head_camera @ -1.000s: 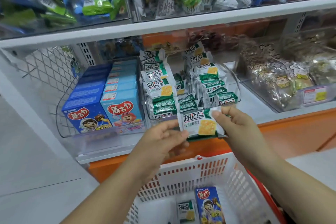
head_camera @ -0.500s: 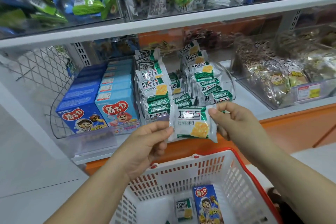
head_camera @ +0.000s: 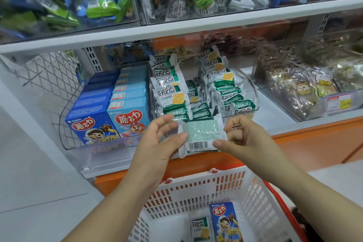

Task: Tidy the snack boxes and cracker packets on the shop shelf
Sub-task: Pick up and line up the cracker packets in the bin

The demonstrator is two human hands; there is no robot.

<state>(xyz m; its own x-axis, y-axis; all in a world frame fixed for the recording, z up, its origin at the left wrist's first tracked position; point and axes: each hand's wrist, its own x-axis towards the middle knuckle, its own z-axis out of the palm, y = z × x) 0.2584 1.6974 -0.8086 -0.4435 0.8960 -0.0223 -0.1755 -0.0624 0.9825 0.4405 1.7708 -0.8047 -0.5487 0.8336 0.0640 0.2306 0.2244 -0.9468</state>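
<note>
Mid-frame on the shop shelf (head_camera: 275, 110), the clear bin (head_camera: 253, 88) of matching snacks sits just above what I'm holding, with the basket (head_camera: 196, 184) below. The cracker packet (head_camera: 202, 133) has its barcode side toward me, long axis roughly left-right. My left hand (head_camera: 157, 143) pinches its left edge and my right hand (head_camera: 249, 139) pinches the lower right corner. Both are equally near, so I reckon it goes up-frame into the bin.

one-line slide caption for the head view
A cracker packet, barcode out, pinched by left hand and right hand before the shelf bin, above a basket.
</note>
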